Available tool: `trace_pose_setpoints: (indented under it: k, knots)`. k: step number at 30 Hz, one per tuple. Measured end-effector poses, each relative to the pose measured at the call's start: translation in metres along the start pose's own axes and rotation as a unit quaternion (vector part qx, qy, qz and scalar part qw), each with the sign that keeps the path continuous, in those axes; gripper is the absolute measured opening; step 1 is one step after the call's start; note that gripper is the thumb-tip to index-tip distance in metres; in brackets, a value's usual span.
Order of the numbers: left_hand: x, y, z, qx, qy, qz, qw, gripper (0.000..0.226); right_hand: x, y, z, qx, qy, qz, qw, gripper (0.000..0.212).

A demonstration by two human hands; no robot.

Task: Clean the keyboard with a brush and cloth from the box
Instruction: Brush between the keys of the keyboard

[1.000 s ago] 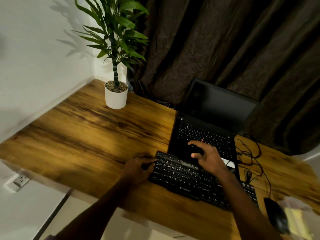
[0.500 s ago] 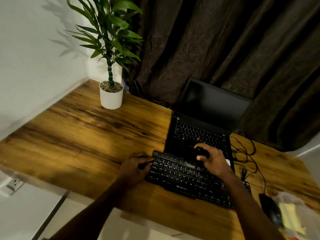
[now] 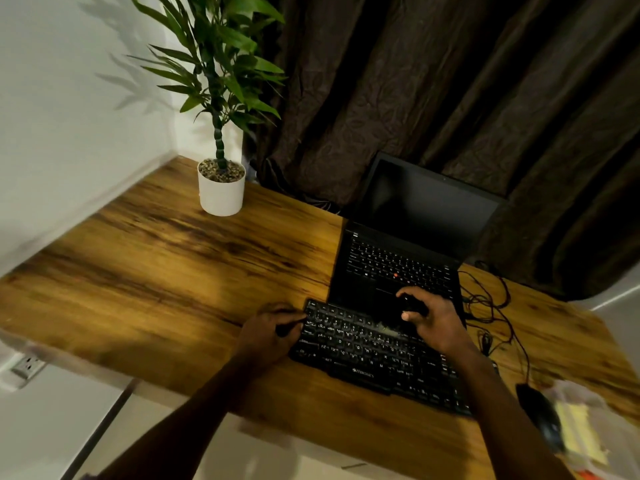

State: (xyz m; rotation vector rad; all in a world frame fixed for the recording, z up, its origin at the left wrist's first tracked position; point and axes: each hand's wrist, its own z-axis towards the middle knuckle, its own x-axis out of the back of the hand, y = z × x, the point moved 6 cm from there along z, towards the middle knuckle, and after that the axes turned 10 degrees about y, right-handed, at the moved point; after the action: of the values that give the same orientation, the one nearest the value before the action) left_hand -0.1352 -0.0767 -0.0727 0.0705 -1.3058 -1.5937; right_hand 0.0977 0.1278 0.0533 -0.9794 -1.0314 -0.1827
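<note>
A black keyboard (image 3: 367,355) lies on the wooden desk (image 3: 156,282), in front of an open laptop. My left hand (image 3: 268,336) grips its left edge, fingers curled against the side. My right hand (image 3: 434,320) hovers over the keyboard's upper middle and holds a dark brush (image 3: 412,304). A pale, blurred patch of bristles (image 3: 386,329) touches the keys just left of that hand. At the lower right sits a blurred clear box (image 3: 588,403) with a yellow cloth (image 3: 578,434) in it.
The black laptop (image 3: 398,268) stands open behind the keyboard, its screen dark. A black mouse (image 3: 538,412) lies beside the box, and thin cables (image 3: 491,306) loop to the laptop's right. A potted plant (image 3: 221,194) stands at the back left corner. Dark curtains hang behind.
My right hand with the brush has slid a little to the right over the keys. My left hand has stayed on the keyboard's left edge. The view has shifted slightly.
</note>
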Motion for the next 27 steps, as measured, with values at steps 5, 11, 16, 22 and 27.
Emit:
trace_pose_setpoints:
  k: [5, 11, 16, 22, 27]
  knots:
    - [-0.001, 0.001, 0.0, 0.008, -0.021, -0.009, 1.0, 0.043, 0.0, -0.002, 0.0, 0.007, 0.006, 0.003, 1.0, 0.04]
    - [-0.006, -0.008, -0.001, 0.02, -0.046, 0.008, 0.999, 0.045, -0.005, -0.004, 0.002, 0.001, -0.008, 0.018, 1.0, 0.041]
    - [-0.006, -0.006, 0.0, 0.027, -0.053, 0.02, 0.998, 0.048, 0.018, 0.018, -0.006, -0.002, 0.005, -0.021, 1.0, 0.044]
    - [-0.007, -0.013, -0.002, 0.038, -0.05, 0.003, 0.998, 0.042, 0.01, 0.008, -0.005, 0.008, 0.019, 0.002, 1.0, 0.041]
    - [-0.006, -0.008, 0.0, 0.039, -0.043, 0.011, 0.998, 0.048, 0.019, 0.021, -0.009, -0.014, 0.011, -0.013, 1.0, 0.037]
